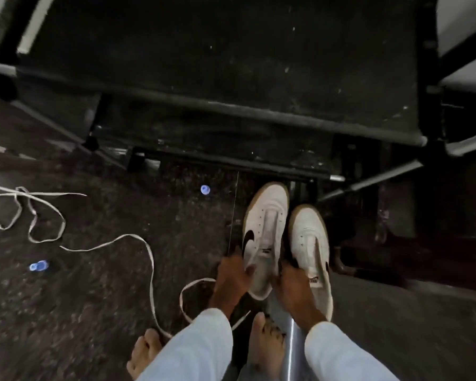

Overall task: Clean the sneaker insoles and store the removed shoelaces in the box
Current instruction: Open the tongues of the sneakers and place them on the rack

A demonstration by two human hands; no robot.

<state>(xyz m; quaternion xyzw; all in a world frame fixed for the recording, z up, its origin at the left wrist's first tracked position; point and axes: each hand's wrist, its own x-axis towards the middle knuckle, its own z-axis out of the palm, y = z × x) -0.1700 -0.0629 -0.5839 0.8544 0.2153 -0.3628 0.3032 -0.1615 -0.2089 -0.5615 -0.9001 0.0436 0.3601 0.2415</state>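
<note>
L hand fingers curled on collar of left sneaker, R hand same on right sneaker, shoes side by side, toes far, laces loose on floor at left.

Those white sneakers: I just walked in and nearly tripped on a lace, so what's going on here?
A barefoot person grips a pair of white gum-soled sneakers, the left hand at one sneaker's collar and the right hand at the other's. Both look unlaced. Flat white shoelaces lie loose on the dark speckled floor to the left. No box is in view.
</note>
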